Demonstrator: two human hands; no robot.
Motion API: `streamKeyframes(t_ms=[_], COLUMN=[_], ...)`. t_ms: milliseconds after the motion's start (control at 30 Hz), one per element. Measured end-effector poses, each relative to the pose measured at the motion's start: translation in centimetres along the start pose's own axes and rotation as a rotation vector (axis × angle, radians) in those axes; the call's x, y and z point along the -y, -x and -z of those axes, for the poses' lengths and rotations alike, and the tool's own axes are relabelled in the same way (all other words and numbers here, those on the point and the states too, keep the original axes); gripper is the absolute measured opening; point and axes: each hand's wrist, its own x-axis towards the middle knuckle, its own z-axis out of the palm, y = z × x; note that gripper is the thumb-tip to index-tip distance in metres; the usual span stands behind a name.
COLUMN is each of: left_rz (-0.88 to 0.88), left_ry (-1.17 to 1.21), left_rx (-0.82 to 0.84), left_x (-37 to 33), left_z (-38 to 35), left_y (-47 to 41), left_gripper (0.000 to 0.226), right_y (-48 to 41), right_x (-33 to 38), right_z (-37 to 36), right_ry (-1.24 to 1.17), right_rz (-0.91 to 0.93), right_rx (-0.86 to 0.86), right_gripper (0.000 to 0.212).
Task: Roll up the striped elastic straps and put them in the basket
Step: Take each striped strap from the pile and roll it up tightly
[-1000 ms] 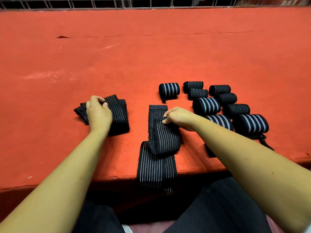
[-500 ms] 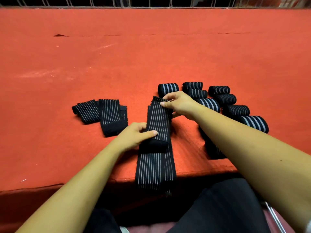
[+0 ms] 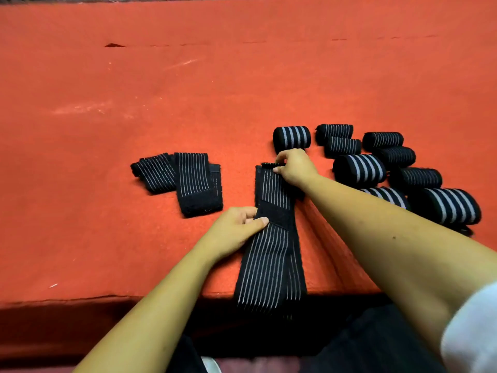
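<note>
Pinching the strap (image 3: 271, 238) flat, the left hand (image 3: 236, 232) anchors its middle while the right hand (image 3: 294, 166) grips the far end to start rolling.

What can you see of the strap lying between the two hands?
The strap is black elastic with thin white lengthwise stripes and a plain black patch across its middle. It lies unrolled on the red table, near end hanging over the edge. The right hand pinches its far end; the left hand grips its left edge.
</note>
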Motion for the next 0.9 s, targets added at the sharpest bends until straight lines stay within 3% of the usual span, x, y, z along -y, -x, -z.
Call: streamKeyframes(t_ms=[133, 233, 400, 500, 633, 800, 900], left_rz=[-0.026, -0.028, -0.035, -0.048, -0.08, -0.039, 0.08], left_ry=[0.011, 0.038, 0.029, 0.001, -0.045, 0.047, 0.13], left_rx=[0.025, 0.012, 0.011, -0.006, -0.074, -0.133, -0.01], left_x=[0.4, 0.9, 1.1, 0.8, 0.2, -0.3, -0.3], left_z=[-0.1, -0.1, -0.1, -0.3, -0.3, -1.0, -1.7], left_y=[-0.1, -0.3, -0.4, -0.1, 0.5, 1.8, 3.5], left_gripper=[0.05, 0.026, 0.021, 0.015, 0.04, 0.025, 0.025], right_y=[-0.5, -0.7, -0.4, 0.2, 1.7, 4.4, 6.3], right_x=[-0.2, -0.3, 0.4, 1.6, 4.2, 7.1, 8.3], right_z=[0.0, 0.3, 1.1, 2.5, 5.8, 9.7, 11.1], right_ry=[-0.005, -0.034, -0.033, -0.103, -0.34, -0.476, -0.553], right_rz=[0.023, 0.031, 0.037, 0.083, 0.117, 0.219, 0.255], right_rx=[0.024, 0.047, 0.083, -0.015, -0.146, -0.22, -0.252], right_gripper=[0.015, 0.017, 0.022, 0.023, 0.012, 0.01, 0.01])
